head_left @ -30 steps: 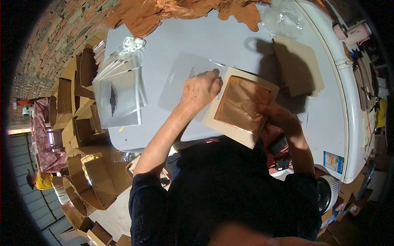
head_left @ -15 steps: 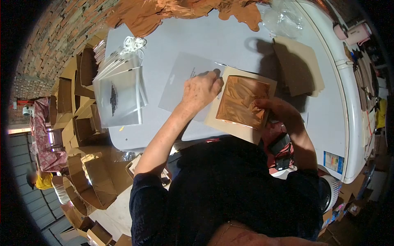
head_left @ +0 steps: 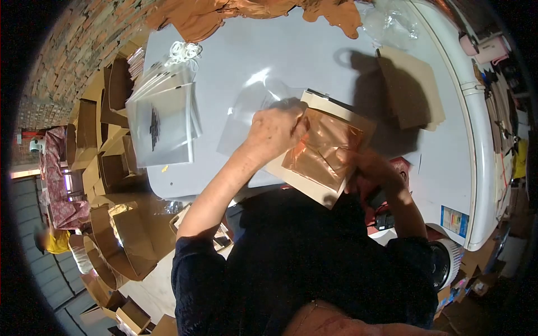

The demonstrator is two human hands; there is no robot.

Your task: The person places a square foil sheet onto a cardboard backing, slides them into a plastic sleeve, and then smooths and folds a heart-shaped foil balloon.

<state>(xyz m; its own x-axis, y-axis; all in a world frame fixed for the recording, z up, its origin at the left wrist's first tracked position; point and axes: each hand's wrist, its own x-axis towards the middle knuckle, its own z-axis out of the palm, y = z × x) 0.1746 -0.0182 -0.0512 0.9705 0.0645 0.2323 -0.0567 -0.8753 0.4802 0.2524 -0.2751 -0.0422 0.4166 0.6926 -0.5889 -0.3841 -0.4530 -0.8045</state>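
In front of my body, my right hand (head_left: 367, 162) grips a beige card (head_left: 316, 191) with a shiny copper-coloured foil packet (head_left: 324, 147) on it, the thumb lying on the foil. My left hand (head_left: 276, 131) is closed on the edge of a clear plastic bag (head_left: 255, 92), beside the card's left side. The bag's edge with a dark strip shows along the top of the card. Part of the bag stands up and catches the light. What lies under the left fingers is partly hidden.
A stack of clear bags (head_left: 168, 120) lies at the left of the table (head_left: 314, 53), below white string (head_left: 185, 51). Beige cards (head_left: 412, 87) are at the right, copper foil (head_left: 224, 14) at the far edge. Cardboard boxes (head_left: 131, 235) stand at the left; a person (head_left: 56, 242) is beyond.
The card with the foil has tilted and shifted slightly down and left. The clear bag has been lifted off the table in part, and its edge now overlaps the card's top.
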